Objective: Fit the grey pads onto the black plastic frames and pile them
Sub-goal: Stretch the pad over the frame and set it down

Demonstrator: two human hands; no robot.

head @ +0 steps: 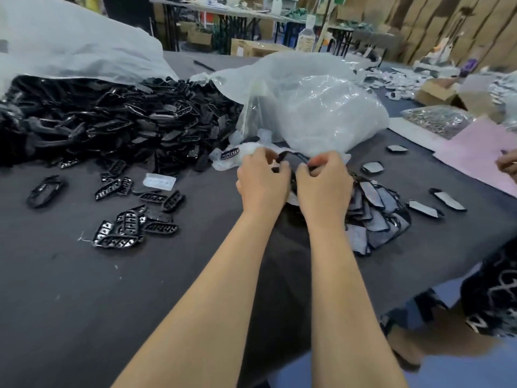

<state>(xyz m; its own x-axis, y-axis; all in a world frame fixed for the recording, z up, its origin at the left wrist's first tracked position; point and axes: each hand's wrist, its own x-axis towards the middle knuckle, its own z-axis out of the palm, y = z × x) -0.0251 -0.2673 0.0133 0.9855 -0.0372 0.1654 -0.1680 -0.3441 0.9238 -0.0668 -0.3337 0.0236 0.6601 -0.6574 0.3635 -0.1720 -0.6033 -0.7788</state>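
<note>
White woven sack [70, 43] at far left, mouth open, with a heap of black frames [112, 124] spilling out of it onto the dark grey table cover [84, 289]. Near of the heap is a loose ring-shaped black part [44, 191], then scattered frames [131, 225] lying flat, some overlapping. One clear plastic piece [159, 182] sits among them.

Centre: left hand [263, 183] and right hand [324, 183] are side by side, almost touching, fingers curled. Both pinch one black frame [293, 159] between them, just off the table at the near edge of a big clear plastic bag [307, 107]. Can't tell whether a pad is seated on that frame, as the fingers cover it.

Just right of the right hand is a pile of padded frames [375, 219], grey faces up, overlapping and loosely fanned. Further right, single padded frames lie apart on the cover: one [372, 167] near the bag, one [397, 148] farther back, and two [425, 210] [450, 200] to the right of the pile.

Far right is a pink sheet [475, 152], with another person's hand [507, 163] at the frame edge over it. Its grip is not readable.
</note>
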